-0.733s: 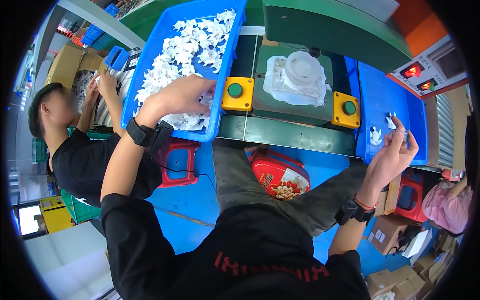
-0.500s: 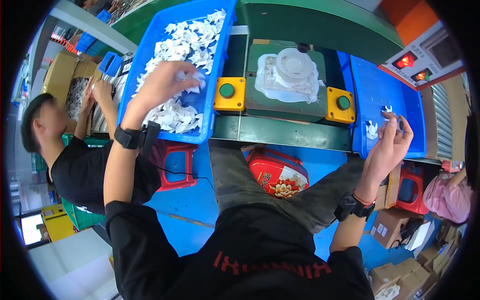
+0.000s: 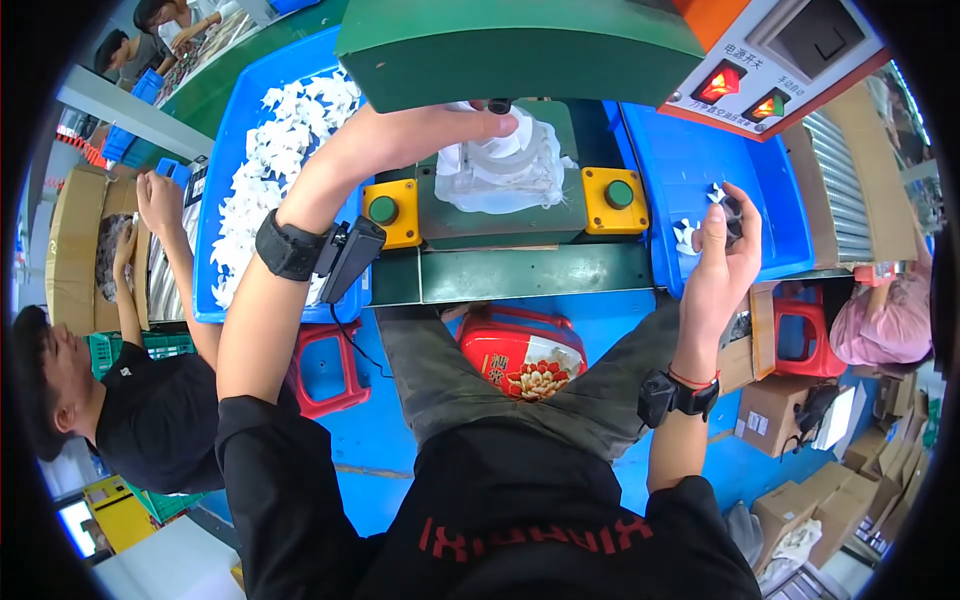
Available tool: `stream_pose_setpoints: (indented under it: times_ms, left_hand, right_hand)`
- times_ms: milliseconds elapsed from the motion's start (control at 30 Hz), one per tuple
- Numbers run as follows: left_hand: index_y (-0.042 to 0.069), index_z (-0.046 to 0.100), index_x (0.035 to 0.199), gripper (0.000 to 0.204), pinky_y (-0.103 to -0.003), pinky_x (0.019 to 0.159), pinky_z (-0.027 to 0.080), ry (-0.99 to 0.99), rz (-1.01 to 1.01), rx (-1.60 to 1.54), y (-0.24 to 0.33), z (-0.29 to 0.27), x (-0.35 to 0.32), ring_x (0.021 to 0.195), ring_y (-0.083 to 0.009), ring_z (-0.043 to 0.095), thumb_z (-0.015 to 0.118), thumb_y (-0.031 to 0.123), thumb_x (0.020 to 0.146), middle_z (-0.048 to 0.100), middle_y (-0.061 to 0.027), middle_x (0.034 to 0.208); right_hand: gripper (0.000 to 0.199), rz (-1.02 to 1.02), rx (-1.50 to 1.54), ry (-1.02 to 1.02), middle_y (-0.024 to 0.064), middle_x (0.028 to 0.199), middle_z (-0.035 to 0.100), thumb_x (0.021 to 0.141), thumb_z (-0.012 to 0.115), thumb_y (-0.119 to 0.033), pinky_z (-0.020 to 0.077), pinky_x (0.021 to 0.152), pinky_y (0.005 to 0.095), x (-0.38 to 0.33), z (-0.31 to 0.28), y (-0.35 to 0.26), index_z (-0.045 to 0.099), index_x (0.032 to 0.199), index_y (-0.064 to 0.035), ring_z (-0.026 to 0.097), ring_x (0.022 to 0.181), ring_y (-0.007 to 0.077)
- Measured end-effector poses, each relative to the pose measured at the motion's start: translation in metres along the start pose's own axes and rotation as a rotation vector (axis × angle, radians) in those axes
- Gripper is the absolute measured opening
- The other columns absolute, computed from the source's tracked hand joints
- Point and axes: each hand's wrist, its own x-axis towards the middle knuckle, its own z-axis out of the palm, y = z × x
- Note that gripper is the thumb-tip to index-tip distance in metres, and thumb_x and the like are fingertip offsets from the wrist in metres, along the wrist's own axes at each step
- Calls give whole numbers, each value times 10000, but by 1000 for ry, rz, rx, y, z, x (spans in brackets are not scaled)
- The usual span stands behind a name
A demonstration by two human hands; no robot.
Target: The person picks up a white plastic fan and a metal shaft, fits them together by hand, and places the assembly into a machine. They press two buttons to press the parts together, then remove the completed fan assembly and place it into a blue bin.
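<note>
My left hand point(image 3: 445, 130) reaches over the white moulded fixture point(image 3: 505, 190) under the green press head point(image 3: 520, 60). Its thumb lies along the fixture's top, closed against a white plastic piece that is mostly hidden by the hand and the fixture. My right hand point(image 3: 722, 250) is above the near part of the right blue bin point(image 3: 770, 180). Its fingers curl round a small dark object point(image 3: 734, 215) of unclear kind. Close to those fingers lie a white piece point(image 3: 685, 236) in the bin and another white piece point(image 3: 717, 194) at the fingertips.
Many white pieces point(image 3: 275, 150) fill the left blue bin point(image 3: 213, 250). Yellow boxes with green buttons point(image 3: 382, 210) point(image 3: 619, 194) flank the fixture. A control panel with lit red switches point(image 3: 720, 84) overhangs at right. A co-worker point(image 3: 150, 410) sits at left; a red stool point(image 3: 330, 370) stands beside.
My left hand has moved right from above the left bin to the fixture, with the white piece. My right hand remains over the right bin, its fingers more curled. The view has shifted.
</note>
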Motion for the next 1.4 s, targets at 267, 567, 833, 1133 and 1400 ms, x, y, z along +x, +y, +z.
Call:
stream_pose_setpoints:
  times_ms: [267,567,833,1133,1400]
  left_hand:
    - [55,671,1055,336,-279,703,489,-65,-71,63,-12,5,4,790,-129,556,737,326,866,621,-25,869]
    - [77,675,1070,391,-304,741,514,-31,-199,-75,-16,12,5,892,-188,610,753,375,830,644,-83,984]
    - [52,649,1134,547,-387,903,480,55,-296,-199,-20,23,-9,1056,-268,578,748,481,810,640,-153,1084]
    - [39,629,1171,569,-388,896,479,-90,-426,-167,-14,11,-1,1055,-272,575,751,466,814,634,-144,1118]
    - [48,573,1236,456,-324,896,444,-52,-399,-337,6,13,-5,1008,-179,538,721,283,875,600,-75,1123]
  right_hand:
    - [282,-37,-55,5,-4,915,507,972,588,-120,368,624,185,2,2,-3,567,1230,-10,437,735,35]
    - [290,-97,-132,-27,-19,833,496,969,597,-133,322,579,193,2,5,-3,576,1232,-11,407,683,35]
    - [297,-152,-224,-53,-14,876,504,970,592,-131,318,581,191,4,4,1,576,1242,-13,404,693,33]
    - [299,-191,-306,-73,16,964,542,956,585,-91,397,639,200,2,9,-4,571,1239,8,466,746,67]
    - [266,-356,-233,-447,161,939,653,893,594,-12,508,744,330,4,92,-30,569,1157,-2,658,828,239]
